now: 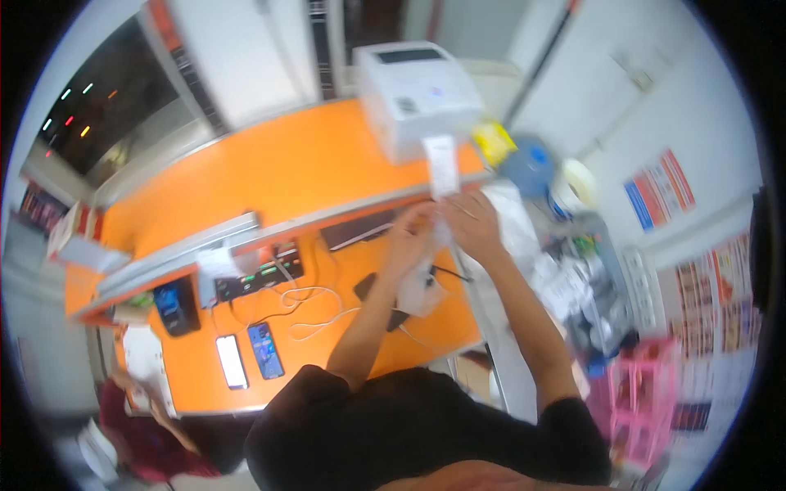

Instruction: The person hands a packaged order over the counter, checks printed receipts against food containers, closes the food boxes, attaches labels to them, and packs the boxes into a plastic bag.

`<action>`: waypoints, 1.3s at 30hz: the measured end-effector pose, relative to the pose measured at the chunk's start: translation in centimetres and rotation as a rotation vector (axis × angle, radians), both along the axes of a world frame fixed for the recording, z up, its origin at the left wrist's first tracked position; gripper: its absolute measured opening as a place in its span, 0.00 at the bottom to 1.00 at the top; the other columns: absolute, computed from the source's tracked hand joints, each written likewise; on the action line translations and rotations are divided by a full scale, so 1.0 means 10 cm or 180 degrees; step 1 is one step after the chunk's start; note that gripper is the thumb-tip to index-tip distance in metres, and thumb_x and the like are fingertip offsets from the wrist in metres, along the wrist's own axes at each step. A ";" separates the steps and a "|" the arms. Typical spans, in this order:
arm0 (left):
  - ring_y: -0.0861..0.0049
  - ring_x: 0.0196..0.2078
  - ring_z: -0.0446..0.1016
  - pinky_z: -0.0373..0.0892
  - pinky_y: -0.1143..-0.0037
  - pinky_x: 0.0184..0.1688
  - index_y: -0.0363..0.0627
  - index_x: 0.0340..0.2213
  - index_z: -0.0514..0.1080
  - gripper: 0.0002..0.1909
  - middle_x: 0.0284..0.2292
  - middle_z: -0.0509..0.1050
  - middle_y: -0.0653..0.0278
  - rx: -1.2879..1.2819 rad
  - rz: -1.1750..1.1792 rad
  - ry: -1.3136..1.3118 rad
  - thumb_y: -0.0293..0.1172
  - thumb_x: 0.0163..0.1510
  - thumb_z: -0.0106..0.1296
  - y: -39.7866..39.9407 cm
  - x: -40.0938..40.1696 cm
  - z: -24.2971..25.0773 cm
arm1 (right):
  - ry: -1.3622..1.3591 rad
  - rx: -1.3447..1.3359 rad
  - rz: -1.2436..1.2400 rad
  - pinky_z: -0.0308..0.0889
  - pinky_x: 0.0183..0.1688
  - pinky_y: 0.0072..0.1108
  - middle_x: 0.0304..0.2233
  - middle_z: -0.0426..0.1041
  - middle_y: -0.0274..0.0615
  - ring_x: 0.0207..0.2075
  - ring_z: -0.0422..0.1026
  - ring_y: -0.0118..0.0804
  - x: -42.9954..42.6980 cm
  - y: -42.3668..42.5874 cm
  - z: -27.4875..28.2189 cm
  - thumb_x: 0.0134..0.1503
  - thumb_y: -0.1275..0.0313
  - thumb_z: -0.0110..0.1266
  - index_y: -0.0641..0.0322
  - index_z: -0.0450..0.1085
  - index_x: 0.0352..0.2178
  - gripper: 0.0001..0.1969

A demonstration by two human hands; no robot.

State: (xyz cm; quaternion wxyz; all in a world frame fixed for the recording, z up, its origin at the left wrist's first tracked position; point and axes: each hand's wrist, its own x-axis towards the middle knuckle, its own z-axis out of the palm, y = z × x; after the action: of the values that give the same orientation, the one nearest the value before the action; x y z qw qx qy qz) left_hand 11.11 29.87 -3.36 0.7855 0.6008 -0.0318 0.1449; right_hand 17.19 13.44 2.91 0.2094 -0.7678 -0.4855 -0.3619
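A white label printer (417,98) stands on the raised orange shelf. From its front hangs a white paper strip (442,169), which bears print. My left hand (414,233) and my right hand (471,224) meet at the strip's lower end, with their fingers closed on the paper. A ring shows on my right hand. Blur hides the exact fingertip grip. Pale paper shows between the two hands, and a white object (420,294), too blurred to name, lies on the desk below, partly behind my left forearm.
Two phones (231,362) with lit screens lie on the orange desk (193,380), near white cables (319,291). A grey bin (583,288) full of waste paper stands right, by tape rolls (574,184) and pink drawers (642,393). Another person's arm (166,423) rests at lower left.
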 end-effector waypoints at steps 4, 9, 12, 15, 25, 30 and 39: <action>0.85 0.41 0.73 0.70 0.80 0.44 0.45 0.46 0.78 0.10 0.39 0.77 0.71 0.0042 -0.0179 0.0024 0.24 0.63 0.57 -0.16 0.07 -0.09 | 0.0546 0.0419 -0.0157 0.73 0.42 0.33 0.37 0.79 0.45 0.38 0.77 0.47 -0.14 -0.10 -0.01 0.54 0.80 0.62 0.64 0.78 0.36 0.07; 0.87 0.36 0.70 0.68 0.82 0.40 0.48 0.46 0.76 0.13 0.32 0.73 0.72 -0.0301 -0.0002 -0.0106 0.24 0.60 0.59 -0.26 0.16 -0.22 | 0.1451 0.2156 -0.0829 0.71 0.44 0.28 0.38 0.80 0.44 0.39 0.77 0.43 -0.02 -0.20 -0.23 0.54 0.80 0.63 0.65 0.78 0.36 0.07; 0.86 0.32 0.70 0.69 0.80 0.36 0.47 0.47 0.75 0.16 0.30 0.72 0.73 -0.0094 0.0196 -0.0094 0.23 0.56 0.60 -0.10 0.22 -0.18 | 0.0578 0.2119 -0.1142 0.71 0.46 0.30 0.38 0.79 0.44 0.40 0.76 0.43 -0.34 0.02 0.12 0.53 0.77 0.65 0.62 0.78 0.36 0.08; 0.86 0.31 0.71 0.69 0.80 0.35 0.43 0.52 0.74 0.20 0.30 0.73 0.71 0.0398 0.0025 -0.0208 0.24 0.57 0.60 0.07 0.21 0.01 | -0.0010 0.1143 -0.0482 0.69 0.44 0.34 0.39 0.77 0.43 0.39 0.75 0.47 -0.75 0.14 0.09 0.48 0.76 0.68 0.57 0.78 0.36 0.12; 0.90 0.27 0.71 0.67 0.83 0.31 0.38 0.42 0.78 0.10 0.28 0.76 0.71 0.0426 0.0358 -0.0168 0.29 0.59 0.62 -0.12 0.33 0.22 | 0.0340 0.0809 -0.0129 0.69 0.39 0.32 0.41 0.76 0.38 0.37 0.73 0.44 -0.98 0.07 -0.05 0.45 0.71 0.71 0.52 0.79 0.39 0.16; 0.89 0.26 0.71 0.67 0.82 0.30 0.39 0.40 0.77 0.10 0.27 0.77 0.70 0.0404 0.0415 0.0251 0.27 0.57 0.62 -0.09 0.37 0.19 | -0.0106 0.0940 -0.0316 0.69 0.38 0.30 0.38 0.76 0.37 0.35 0.74 0.43 -1.11 0.13 0.14 0.44 0.74 0.71 0.54 0.78 0.37 0.16; 0.85 0.31 0.76 0.70 0.81 0.32 0.39 0.44 0.76 0.12 0.29 0.77 0.67 0.0161 0.0197 -0.0080 0.24 0.59 0.60 -0.02 0.34 0.42 | 0.0545 0.0645 0.0100 0.67 0.40 0.31 0.39 0.73 0.37 0.39 0.72 0.42 -1.21 0.20 0.09 0.45 0.71 0.71 0.50 0.79 0.39 0.17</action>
State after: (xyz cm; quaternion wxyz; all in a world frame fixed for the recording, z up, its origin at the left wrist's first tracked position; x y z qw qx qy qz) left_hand 14.55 29.69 0.86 0.7647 0.6194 -0.0267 0.1758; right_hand 5.14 15.44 3.86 0.3322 -0.7631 -0.4387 -0.3388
